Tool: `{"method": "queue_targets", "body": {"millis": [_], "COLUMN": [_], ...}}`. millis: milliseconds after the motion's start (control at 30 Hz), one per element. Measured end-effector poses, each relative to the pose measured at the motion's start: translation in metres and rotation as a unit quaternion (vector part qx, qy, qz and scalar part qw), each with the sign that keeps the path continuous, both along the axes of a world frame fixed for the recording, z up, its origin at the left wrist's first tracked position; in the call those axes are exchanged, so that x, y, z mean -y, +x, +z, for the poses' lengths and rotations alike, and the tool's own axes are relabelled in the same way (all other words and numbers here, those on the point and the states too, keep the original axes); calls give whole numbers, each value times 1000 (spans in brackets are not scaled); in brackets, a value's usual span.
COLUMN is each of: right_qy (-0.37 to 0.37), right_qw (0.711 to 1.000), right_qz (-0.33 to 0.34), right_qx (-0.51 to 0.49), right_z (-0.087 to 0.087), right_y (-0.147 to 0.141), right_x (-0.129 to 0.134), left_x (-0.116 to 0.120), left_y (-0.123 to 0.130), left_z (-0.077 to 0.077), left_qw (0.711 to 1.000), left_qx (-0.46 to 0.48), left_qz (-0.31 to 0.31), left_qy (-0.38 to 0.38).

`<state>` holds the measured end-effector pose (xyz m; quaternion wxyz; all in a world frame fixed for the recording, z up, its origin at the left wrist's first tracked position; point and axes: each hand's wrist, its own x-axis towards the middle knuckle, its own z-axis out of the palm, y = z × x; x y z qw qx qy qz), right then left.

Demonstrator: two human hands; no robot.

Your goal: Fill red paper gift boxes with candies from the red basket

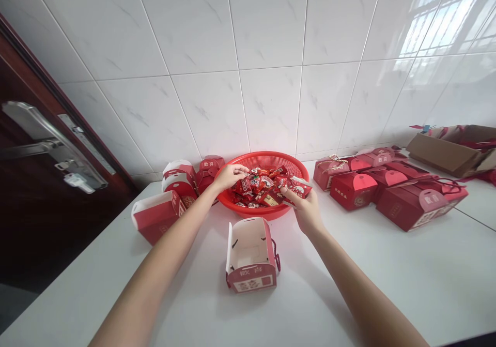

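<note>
A red plastic basket (267, 213) full of red-wrapped candies (258, 185) stands by the wall. My left hand (231, 176) is over its left rim, fingers drawn together at the candies; whatever they pinch is too small to make out. At the right rim, my right hand (305, 208) is closed on a red candy packet (298, 187), thumb on top. In front of the basket sits a small red gift box (251, 280), its top open, its pale inside bare and a dark red cord at its side.
Several red gift boxes, some open, stand left of the basket (155, 215). More closed red gift boxes (411, 205) are grouped on the right. Behind them lies an open brown carton (442, 153). A tiled wall (271, 104) bounds the white table (318, 295); a dark door (46, 197) is at left.
</note>
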<state>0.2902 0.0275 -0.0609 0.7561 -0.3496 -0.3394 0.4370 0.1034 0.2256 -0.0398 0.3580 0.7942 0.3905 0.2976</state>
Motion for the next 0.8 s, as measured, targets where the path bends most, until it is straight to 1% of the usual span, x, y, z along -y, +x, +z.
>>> {"method": "queue_targets", "body": {"millis": [233,333,433,600,700,800], "right_qy": [-5,-19,-25,-27,-28,-23], "right_qw": [1000,998,993,987,987,991], "right_qz": [2,12,32,60,60,51], "right_qx": [-1,-50,-110,-149,-148,-125], "right_z": [0,1,1,-1,-1,2], "right_y": [-1,3,14,28,27,22], "right_x": [0,-2,-6,-10,-10,-8], "left_x": [1,2,4,6,8,19], "left_y": [-1,0,1,2,4,11], "left_z": [0,0,2,2,3,11], "left_qw": [1000,1000,1000,999,998,998], "left_qx": [-7,-19,-26,-44,-53,-47], "left_qz": [3,-1,-8,-15,-18,-32], "left_qy": [-2,-9,-11,-12,-7,7]}}
